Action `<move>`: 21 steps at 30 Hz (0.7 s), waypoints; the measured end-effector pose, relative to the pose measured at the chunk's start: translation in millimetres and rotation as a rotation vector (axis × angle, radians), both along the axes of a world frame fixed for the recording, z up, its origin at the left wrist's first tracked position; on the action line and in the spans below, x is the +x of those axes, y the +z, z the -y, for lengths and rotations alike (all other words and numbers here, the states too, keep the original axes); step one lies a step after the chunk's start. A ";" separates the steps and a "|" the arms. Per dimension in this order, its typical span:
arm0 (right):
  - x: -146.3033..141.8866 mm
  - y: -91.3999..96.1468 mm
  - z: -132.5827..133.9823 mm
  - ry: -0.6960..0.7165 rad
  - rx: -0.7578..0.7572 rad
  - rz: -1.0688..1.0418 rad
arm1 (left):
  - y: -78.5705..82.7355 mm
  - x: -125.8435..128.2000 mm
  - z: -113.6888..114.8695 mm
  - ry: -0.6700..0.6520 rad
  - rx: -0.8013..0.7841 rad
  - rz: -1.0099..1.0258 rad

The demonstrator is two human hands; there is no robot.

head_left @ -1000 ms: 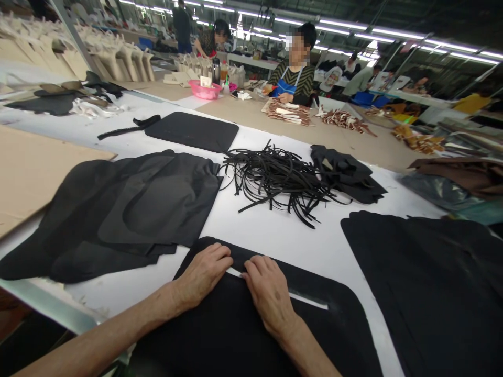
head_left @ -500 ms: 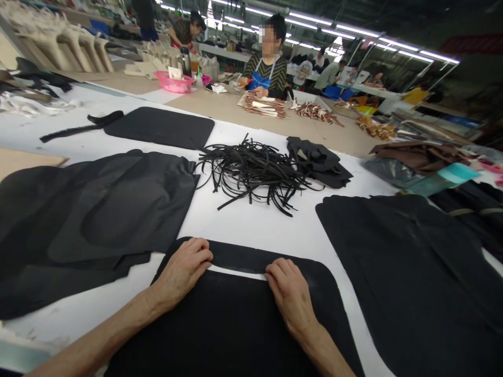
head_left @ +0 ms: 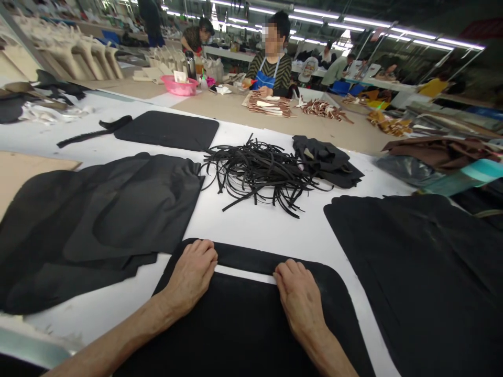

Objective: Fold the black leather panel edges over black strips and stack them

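A black leather-like panel [head_left: 220,330] with rounded far corners lies in front of me. Along its far edge runs a black strip [head_left: 245,257], with a narrow white gap between it and the darker area nearer me. My left hand [head_left: 193,269] has its fingers curled over the left part of this strip. On the right part, my right hand [head_left: 301,290] grips in the same way, fingers bent and close together. Both thumbs are mostly hidden. Beyond the panel lies a tangled pile of thin black strips [head_left: 261,170].
Black sheets lie in a stack on the left [head_left: 129,209] and another on the right [head_left: 412,267]. Farther back are a black rounded panel [head_left: 168,130], crumpled black scraps [head_left: 328,159] and a pink basin [head_left: 179,86]. A co-worker [head_left: 271,68] sits across the table.
My view has shifted slightly, so everything appears a little farther right. Both hands keep their hold on the strip, and the white gap beside it looks straighter.
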State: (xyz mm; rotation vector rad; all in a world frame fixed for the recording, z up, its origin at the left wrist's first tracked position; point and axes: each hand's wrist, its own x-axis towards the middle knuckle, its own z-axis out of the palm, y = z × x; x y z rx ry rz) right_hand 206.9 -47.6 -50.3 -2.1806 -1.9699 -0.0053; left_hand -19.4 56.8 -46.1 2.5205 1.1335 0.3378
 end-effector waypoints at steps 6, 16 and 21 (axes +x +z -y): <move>-2.9 5.5 -8.4 -0.071 -0.123 0.051 | 8.4 10.6 0.5 0.113 -0.032 -0.180; -1.3 26.7 -24.2 -0.145 -0.442 -0.077 | 9.9 24.1 9.9 0.002 0.103 -0.256; -2.6 31.8 -27.0 -0.148 -0.465 -0.048 | 2.3 18.8 19.6 -0.262 0.200 -0.292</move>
